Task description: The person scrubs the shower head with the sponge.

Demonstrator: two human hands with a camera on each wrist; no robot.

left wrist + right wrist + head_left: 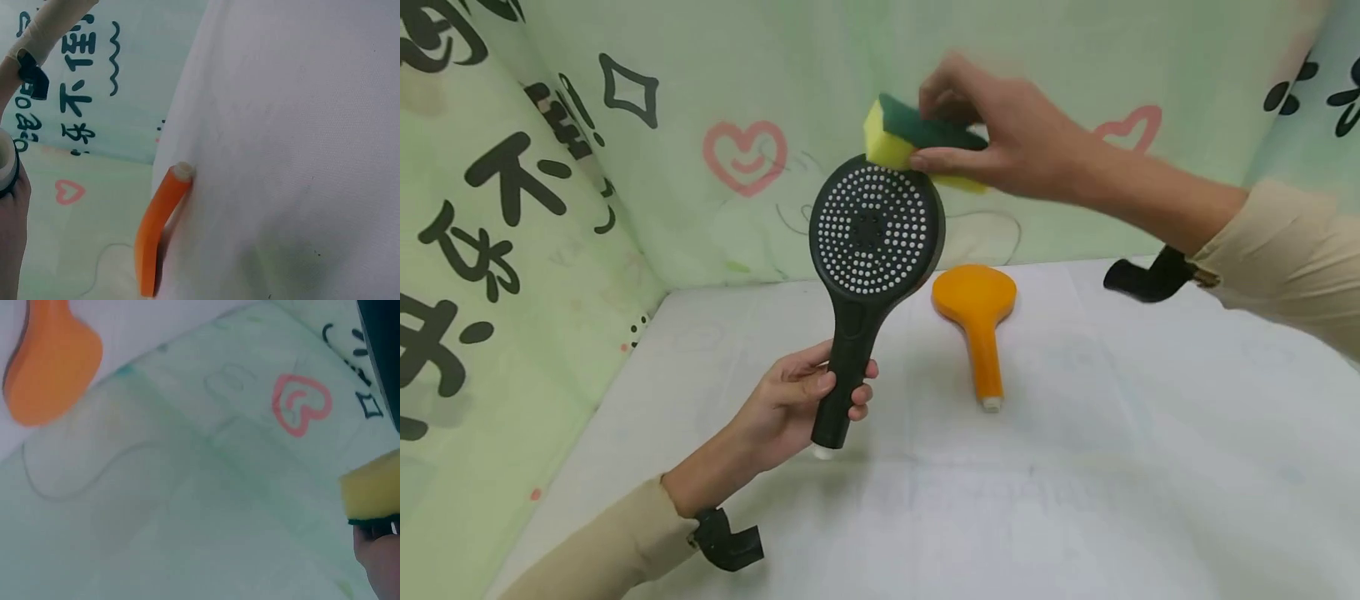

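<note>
My left hand [808, 396] grips the handle of a black shower head [871, 229] and holds it upright above the table, its white-dotted spray face turned toward me. My right hand [981, 137] pinches a yellow sponge with a green scouring side [898, 137] against the top rim of that head. The sponge's yellow corner [372, 487] shows in the right wrist view. An orange shower head [976, 312] lies face down on the white table [1112, 433], handle toward me; it also shows as an orange shape [156, 234] in the left wrist view and orange head [53, 365] in the right wrist view.
A pale green cloth backdrop [715, 158] with black characters and pink hearts encloses the table at the back and left. Black wrist straps [1150, 275] sit on both beige sleeves. The white tabletop stretches wide to the right and front.
</note>
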